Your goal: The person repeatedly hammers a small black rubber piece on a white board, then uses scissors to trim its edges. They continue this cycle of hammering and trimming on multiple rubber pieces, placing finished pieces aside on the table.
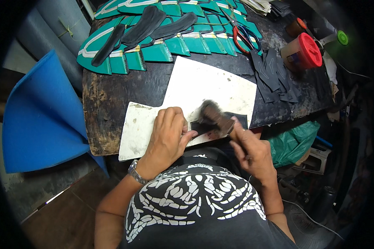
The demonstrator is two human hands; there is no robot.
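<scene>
My left hand (169,132) lies flat, fingers pressing down a small dark piece of material (200,127) on a white board (203,85). My right hand (250,150) grips the handle of a brown hammer (215,117), whose blurred head hangs just above the dark piece. A second dark piece (242,119) pokes out behind the hammer on the board. A wristwatch sits on my left wrist.
Rows of teal cut pieces (162,49) with black strips on them fill the far side of the dark worn table (112,99). Red-handled scissors (242,36), a red-lidded tub (303,52), a stack of dark cut pieces (274,79). Blue foam sheet (41,120) at left.
</scene>
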